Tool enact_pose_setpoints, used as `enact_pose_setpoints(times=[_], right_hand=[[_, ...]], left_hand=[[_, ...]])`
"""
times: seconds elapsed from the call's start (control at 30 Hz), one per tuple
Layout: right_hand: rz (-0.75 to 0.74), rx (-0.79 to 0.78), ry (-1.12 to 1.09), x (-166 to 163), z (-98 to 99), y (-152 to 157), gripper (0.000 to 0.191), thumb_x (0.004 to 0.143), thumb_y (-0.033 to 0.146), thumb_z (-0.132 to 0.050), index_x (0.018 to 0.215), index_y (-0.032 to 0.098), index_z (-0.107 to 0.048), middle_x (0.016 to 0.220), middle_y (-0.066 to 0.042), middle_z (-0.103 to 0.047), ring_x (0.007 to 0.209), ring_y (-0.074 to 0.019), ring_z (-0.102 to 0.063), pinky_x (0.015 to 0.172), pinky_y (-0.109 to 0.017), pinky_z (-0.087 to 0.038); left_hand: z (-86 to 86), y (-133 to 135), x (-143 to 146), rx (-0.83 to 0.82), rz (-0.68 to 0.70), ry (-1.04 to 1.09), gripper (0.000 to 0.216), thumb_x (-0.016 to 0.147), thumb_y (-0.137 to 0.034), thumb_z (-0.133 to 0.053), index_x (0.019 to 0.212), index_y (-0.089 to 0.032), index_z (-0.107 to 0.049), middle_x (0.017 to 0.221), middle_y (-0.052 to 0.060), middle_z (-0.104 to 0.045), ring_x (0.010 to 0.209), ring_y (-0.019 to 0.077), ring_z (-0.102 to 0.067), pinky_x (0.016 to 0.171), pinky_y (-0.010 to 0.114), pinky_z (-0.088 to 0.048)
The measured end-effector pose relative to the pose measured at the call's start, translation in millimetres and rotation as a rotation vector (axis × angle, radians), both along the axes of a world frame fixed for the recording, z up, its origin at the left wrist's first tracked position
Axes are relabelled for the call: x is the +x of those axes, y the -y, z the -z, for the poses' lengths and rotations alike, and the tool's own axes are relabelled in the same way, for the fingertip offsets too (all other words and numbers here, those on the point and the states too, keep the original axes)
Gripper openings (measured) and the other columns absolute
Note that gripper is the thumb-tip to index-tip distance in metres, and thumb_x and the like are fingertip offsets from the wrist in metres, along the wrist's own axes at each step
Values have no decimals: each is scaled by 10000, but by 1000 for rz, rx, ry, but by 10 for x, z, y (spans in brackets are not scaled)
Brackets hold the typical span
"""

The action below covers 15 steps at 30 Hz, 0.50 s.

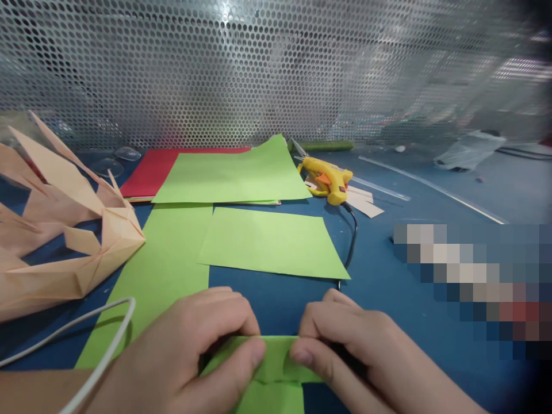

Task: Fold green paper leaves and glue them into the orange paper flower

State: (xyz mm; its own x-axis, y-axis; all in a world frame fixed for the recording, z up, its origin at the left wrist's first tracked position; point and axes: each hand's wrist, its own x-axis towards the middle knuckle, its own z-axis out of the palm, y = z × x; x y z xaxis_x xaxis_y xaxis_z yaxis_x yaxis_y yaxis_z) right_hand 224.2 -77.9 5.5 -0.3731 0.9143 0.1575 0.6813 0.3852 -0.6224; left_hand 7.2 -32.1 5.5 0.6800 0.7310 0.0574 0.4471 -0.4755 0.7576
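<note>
A folded piece of green paper is held near the front of the table between my two hands. My left hand pinches its left part, thumb in front and fingers curled behind. On the other side my right hand grips the paper's top edge in the same way. A flap of the paper hangs down toward me below the thumbs. Just beyond my hands lies a flat green sheet. A longer green strip stretches beneath it on the left, partly covered by my left hand.
A large green sheet lies over red paper at the back. A yellow glue gun with a black cord rests right of it. Folded beige paper and a white cable are left. Perforated metal borders the back.
</note>
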Motion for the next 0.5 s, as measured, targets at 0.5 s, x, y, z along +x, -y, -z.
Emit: enact_pose_setpoints(times=[0.5], right_hand=[[71, 371, -87, 46, -5, 83, 154, 978, 326, -639, 864, 268, -551, 719, 45, -588, 644, -124, -567, 668, -258, -461]], left_hand=[[-29, -49, 46, -282, -59, 37, 287, 924, -345, -583, 677, -217, -655, 547, -81, -553, 471, 84, -505, 458, 164, -357]])
